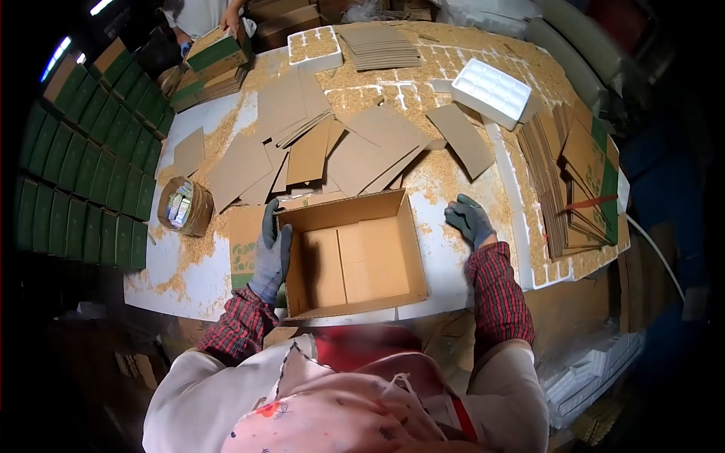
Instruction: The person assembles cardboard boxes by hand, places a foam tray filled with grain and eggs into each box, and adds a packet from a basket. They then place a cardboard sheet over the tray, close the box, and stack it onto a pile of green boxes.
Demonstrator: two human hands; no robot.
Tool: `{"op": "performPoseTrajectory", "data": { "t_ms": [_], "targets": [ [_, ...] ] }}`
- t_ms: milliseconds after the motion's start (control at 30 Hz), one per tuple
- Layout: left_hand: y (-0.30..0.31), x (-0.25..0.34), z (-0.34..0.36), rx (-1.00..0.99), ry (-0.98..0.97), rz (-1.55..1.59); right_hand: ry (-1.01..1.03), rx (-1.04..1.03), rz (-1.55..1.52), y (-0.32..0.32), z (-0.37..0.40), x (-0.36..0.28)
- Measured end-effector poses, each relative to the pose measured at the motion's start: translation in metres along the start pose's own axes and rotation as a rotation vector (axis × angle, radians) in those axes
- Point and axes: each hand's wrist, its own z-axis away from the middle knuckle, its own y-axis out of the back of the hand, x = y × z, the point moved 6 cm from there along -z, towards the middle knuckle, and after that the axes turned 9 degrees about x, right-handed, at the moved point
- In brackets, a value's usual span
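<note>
An open cardboard box (pixel 377 260), empty inside, stands at the table's front edge before me. My left hand (pixel 273 253), in a grey glove, holds its left wall, the thumb and fingers on either side of it. To the right of the box, my right hand (pixel 470 219) hovers over the table with its gloved fingers curled; whether anything is in them cannot be made out. A box flap with green print (pixel 243 253) shows to the left of my left hand. Loose cardboard sheets (pixel 377 143) lie scattered behind the box.
At the right stand folded cartons (pixel 581 181) with a red strap. A white compartment tray (pixel 491 92) lies at the back. On the left are a small bucket (pixel 198 211) and stacked green boxes (pixel 83 166). Another person's hand (pixel 229 19) touches a box at the back left.
</note>
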Motion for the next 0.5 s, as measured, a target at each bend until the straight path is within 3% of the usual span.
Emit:
{"op": "performPoseTrajectory", "data": {
  "t_ms": [33,100,167,233,300,333,367,433,500],
  "targets": [
    [0.0,0.001,-0.001,0.009,-0.002,0.006,0.027,-0.004,0.066,-0.012,-0.025,-0.009],
    [0.0,-0.002,0.002,0.052,0.002,0.019,0.155,0.002,0.15,-0.023,-0.15,-0.013],
    [-0.001,0.007,0.004,0.081,0.076,0.041,0.02,0.099,0.188,-0.078,-0.152,-0.059],
    [0.0,0.006,0.007,0.091,0.14,-0.001,0.06,0.144,0.551,-0.114,-0.185,-0.074],
    [-0.003,0.005,0.008,0.134,0.089,-0.019,-0.024,0.057,0.565,-0.131,-0.164,-0.088],
    [-0.007,0.004,0.009,0.129,0.173,0.039,-0.077,0.205,0.682,-0.128,-0.164,-0.092],
    [-0.008,0.004,0.009,0.146,0.202,0.027,-0.112,0.077,0.627,-0.135,-0.146,-0.102],
    [-0.007,0.001,0.006,0.122,0.212,0.021,-0.21,0.174,0.11,-0.146,-0.176,-0.086],
    [-0.002,0.007,0.009,0.135,0.208,0.015,-0.013,0.169,0.472,-0.144,-0.161,-0.129]
  ]
}}
